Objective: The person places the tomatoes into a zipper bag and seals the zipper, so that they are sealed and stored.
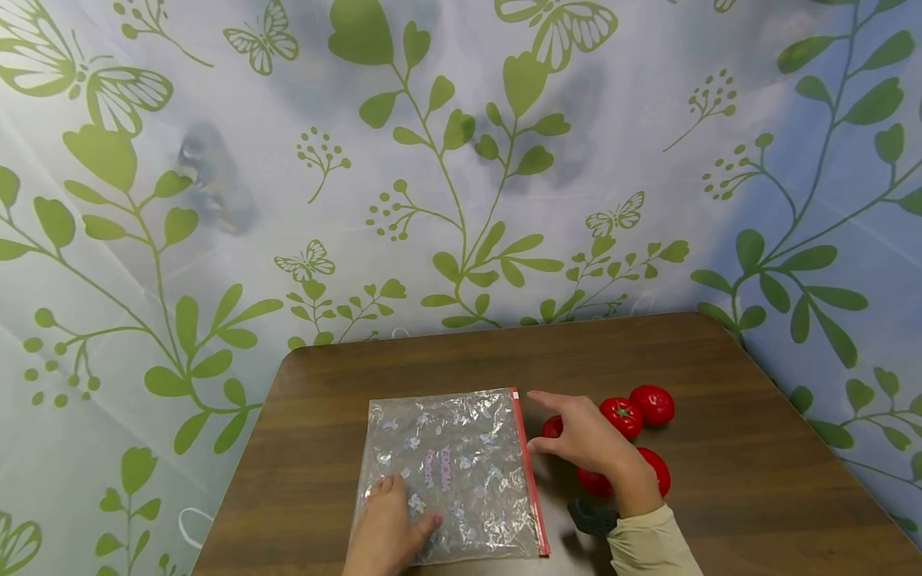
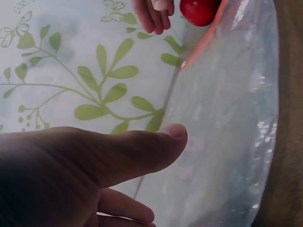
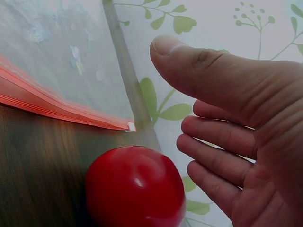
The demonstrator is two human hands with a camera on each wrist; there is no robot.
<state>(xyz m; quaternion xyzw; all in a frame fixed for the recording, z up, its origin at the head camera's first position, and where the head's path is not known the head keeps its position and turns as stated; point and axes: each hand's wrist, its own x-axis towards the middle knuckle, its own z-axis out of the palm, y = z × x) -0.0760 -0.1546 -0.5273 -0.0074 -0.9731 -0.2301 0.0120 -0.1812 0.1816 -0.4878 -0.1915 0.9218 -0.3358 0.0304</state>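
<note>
A clear zip bag (image 1: 454, 464) with a red zip edge and small printed flowers lies flat on the wooden table. My left hand (image 1: 392, 520) rests at its lower left part, thumb spread from the fingers. In the left wrist view the thumb (image 2: 151, 151) stands out over the bag. Beside the red zip edge, my right hand (image 1: 587, 436) is held with thumb and fingers apart and nothing between them. A red tomato (image 3: 137, 187) lies close by that hand in the right wrist view. Partly behind the hand in the head view is another view of a tomato (image 1: 552, 427).
More tomatoes lie right of the bag: one with a green stem top (image 1: 622, 414), one behind it (image 1: 654, 404), and others partly hidden by the right wrist. A dark wrist device (image 1: 592, 517) sits under that arm. A leaf-patterned curtain (image 1: 461, 176) hangs behind the table (image 1: 317, 432).
</note>
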